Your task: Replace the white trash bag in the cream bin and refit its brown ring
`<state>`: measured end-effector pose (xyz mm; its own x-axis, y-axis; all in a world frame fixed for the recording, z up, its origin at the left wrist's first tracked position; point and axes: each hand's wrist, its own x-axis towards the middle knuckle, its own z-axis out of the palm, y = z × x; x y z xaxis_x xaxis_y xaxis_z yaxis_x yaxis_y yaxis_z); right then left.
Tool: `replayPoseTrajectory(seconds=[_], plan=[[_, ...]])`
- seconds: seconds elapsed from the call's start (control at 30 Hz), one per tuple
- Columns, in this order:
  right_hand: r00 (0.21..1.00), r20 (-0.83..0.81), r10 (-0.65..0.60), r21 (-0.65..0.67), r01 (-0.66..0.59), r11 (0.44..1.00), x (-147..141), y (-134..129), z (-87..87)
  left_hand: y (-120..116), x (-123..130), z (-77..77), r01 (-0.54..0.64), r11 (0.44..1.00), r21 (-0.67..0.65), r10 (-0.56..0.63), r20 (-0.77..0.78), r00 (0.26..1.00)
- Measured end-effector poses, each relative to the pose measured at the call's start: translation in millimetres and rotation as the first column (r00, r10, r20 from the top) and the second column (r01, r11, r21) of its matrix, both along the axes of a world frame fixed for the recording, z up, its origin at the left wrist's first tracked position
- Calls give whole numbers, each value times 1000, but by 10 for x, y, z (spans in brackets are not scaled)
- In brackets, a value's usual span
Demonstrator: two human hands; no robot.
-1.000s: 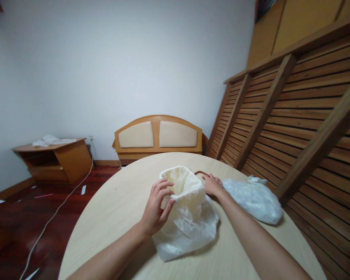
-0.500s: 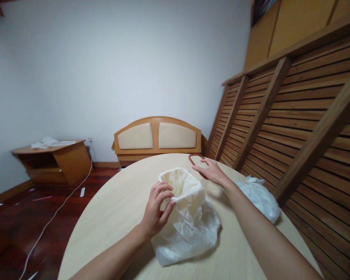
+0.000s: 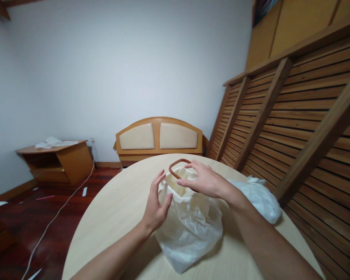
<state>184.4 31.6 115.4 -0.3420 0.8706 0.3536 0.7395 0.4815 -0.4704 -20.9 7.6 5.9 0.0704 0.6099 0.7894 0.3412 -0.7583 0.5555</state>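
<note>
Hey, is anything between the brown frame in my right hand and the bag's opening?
Nothing visible: your right hand holds the frame seemingly right over the bag's opening. Your left hand is at its left side, not between.

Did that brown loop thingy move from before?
Yes. Against the headboard, the brown loop has moved left and toward the person: it was below the headboard's right end, now it's at the white bag's mouth, in the right hand.

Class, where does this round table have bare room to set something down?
Widest: the tabletop from left forearm to its left edge. Narrower: between nearer white plastic bag and right forearm. Crowded: that bag's mouth, left hand beside it, right hand holding brown frame above.
</note>
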Motion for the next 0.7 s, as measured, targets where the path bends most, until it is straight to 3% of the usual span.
replayPoseTrajectory(seconds=[0.07,0.17,0.43,0.7], plan=[[999,46,-22,-5,22,1000,-36,-37,-9,79,-34,-47,76,990,-118,-70,52,996],[992,108,-63,-16,65,998,-80,-73,-32,152,-47,-129,135,975,-177,-115,117,986],[990,135,-49,0,49,999,-63,-43,-110,167,-70,-138,61,985,-163,-42,118,992],[994,112,16,21,-18,1000,5,-163,58,159,-18,-96,49,989,-141,-35,98,995]])
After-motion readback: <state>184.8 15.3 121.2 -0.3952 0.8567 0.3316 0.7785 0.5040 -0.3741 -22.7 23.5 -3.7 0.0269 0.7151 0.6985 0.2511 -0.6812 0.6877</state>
